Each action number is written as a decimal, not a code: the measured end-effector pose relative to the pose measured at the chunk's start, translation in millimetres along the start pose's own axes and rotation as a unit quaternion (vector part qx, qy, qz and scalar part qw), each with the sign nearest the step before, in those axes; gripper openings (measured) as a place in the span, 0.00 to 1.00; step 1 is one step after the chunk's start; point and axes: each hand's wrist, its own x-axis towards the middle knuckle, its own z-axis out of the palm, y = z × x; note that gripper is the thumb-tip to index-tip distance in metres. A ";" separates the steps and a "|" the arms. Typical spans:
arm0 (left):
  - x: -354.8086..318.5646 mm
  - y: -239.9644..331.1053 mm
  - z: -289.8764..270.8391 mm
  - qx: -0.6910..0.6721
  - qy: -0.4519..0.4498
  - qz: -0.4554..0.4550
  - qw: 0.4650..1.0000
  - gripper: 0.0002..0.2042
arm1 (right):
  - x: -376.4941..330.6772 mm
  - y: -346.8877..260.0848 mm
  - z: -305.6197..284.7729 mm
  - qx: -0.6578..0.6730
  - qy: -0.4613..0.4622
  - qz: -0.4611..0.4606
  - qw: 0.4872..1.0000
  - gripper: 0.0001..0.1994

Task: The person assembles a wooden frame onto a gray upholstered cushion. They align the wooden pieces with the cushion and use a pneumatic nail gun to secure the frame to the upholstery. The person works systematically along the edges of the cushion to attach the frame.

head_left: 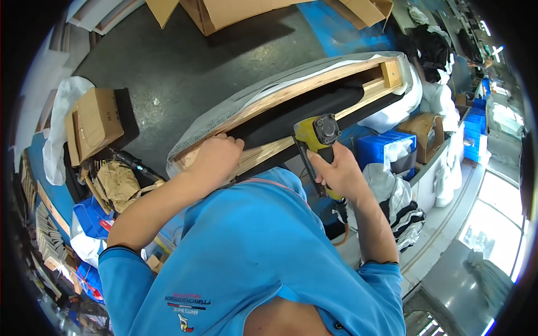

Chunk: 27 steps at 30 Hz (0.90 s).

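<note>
In my right hand is a yellow and black pneumatic staple gun, my fingers wrapped round its grip. Its nose reaches down beside the near wooden rail. An upholstered wooden frame lies tilted across in front of my body, grey fabric over its far outer side and bare wood along its rims. Black cloth lines the hollow between the rails. Toward the frame's left end, my left hand rests with curled fingers over the wood, the fingertips at the black cloth. What lies under that palm is hidden.
An orange-brown air hose hangs below the staple gun. Blue bins and a cardboard box stand to the right. Another cardboard box sits at the left, near a black power tool. Large open cartons lie ahead on the dark floor.
</note>
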 end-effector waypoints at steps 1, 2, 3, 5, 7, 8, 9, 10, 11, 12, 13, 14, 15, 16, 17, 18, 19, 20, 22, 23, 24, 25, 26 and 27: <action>-0.9 -0.7 -4.5 0.023 0.006 0.014 1.000 0.10 | 0.2 -1.9 0.4 -0.005 0.000 -0.003 1.000 0.18; -3.7 -3.7 -9.4 0.018 0.031 0.020 0.999 0.10 | -1.2 -7.1 -0.1 -0.010 0.000 -0.006 1.000 0.19; -6.5 -6.8 -14.8 0.012 0.056 0.028 0.998 0.11 | -2.0 -11.5 -0.5 -0.016 0.000 -0.009 1.000 0.19; -11.6 -10.5 -17.7 0.002 0.090 0.054 0.994 0.12 | -1.4 -13.1 -1.7 -0.022 -0.001 -0.010 1.000 0.19; -16.1 -13.9 -15.7 -0.002 0.110 0.091 0.990 0.12 | 0.1 -12.2 -1.1 -0.030 -0.002 -0.013 0.999 0.20; -16.9 -13.2 -12.8 -0.004 0.119 0.080 0.990 0.12 | -0.6 -13.7 -0.2 -0.031 0.000 -0.010 0.999 0.20; -17.5 -12.4 -9.4 -0.006 0.129 0.068 0.989 0.12 | -1.6 -16.3 1.1 -0.032 0.001 -0.008 0.999 0.20; -16.9 -12.1 -8.2 -0.008 0.140 0.057 0.988 0.11 | -2.5 -18.7 1.1 -0.035 0.004 -0.006 0.999 0.20; -16.9 -13.7 -9.4 -0.015 0.129 0.066 0.989 0.10 | -2.8 -18.3 2.3 -0.038 0.009 -0.005 0.999 0.20; -17.1 -16.2 -12.1 -0.022 0.119 0.075 0.990 0.09 | -2.9 -16.1 4.5 -0.042 0.014 -0.004 0.999 0.20; -16.8 -18.4 -15.2 -0.029 0.109 0.083 0.990 0.08 | -2.4 -14.7 6.1 -0.046 0.020 -0.004 0.999 0.20; -17.7 -18.2 -18.9 -0.018 0.117 0.099 0.988 0.07 | -2.7 -14.4 7.2 -0.045 0.026 -0.007 0.999 0.20; -19.3 -16.6 -23.0 -0.008 0.125 0.114 0.986 0.05 | -3.2 -14.5 8.4 -0.043 0.032 -0.011 0.999 0.20; -20.9 -14.2 -23.7 0.001 0.131 0.129 0.983 0.04 | -4.2 -13.4 9.9 -0.043 0.037 -0.011 0.998 0.20; -20.0 -12.1 -23.1 0.007 0.124 0.139 0.982 0.03 | -3.9 -11.8 11.2 -0.048 0.040 -0.016 0.998 0.20; -18.4 -9.8 -22.6 0.014 0.118 0.149 0.982 0.03 | -3.4 -10.1 12.3 -0.054 0.044 -0.021 0.997 0.20; -18.1 -8.7 -21.0 0.019 0.111 0.157 0.981 0.04 | -2.9 -10.6 12.6 -0.062 0.045 -0.025 0.997 0.19; -20.4 -7.4 -16.8 0.023 0.106 0.158 0.981 0.04 | -6.1 -13.9 13.6 -0.039 0.034 -0.015 0.999 0.19; -25.4 -2.5 -8.0 0.032 0.096 0.158 0.982 0.04 | -15.3 -20.7 19.2 0.010 0.011 0.004 1.000 0.18; -24.5 -3.3 -7.2 0.025 0.099 0.157 0.982 0.04 | -13.7 -19.1 25.5 0.010 0.015 -0.027 0.999 0.17; -22.4 -5.3 -7.9 0.018 0.102 0.155 0.982 0.04 | -10.5 -14.9 34.1 0.009 0.018 -0.058 0.998 0.17; -23.1 -7.1 -8.7 0.012 0.104 0.153 0.983 0.04 | -8.9 -13.7 41.3 0.011 0.021 -0.089 0.996 0.17; -25.9 -7.4 -6.3 -0.010 0.106 0.147 0.983 0.04 | -8.8 -21.7 41.7 -0.029 0.003 -0.027 0.999 0.17; -29.0 -7.4 -3.1 -0.031 0.108 0.140 0.984 0.04 | -10.3 -20.1 43.5 -0.046 0.013 -0.034 0.998 0.17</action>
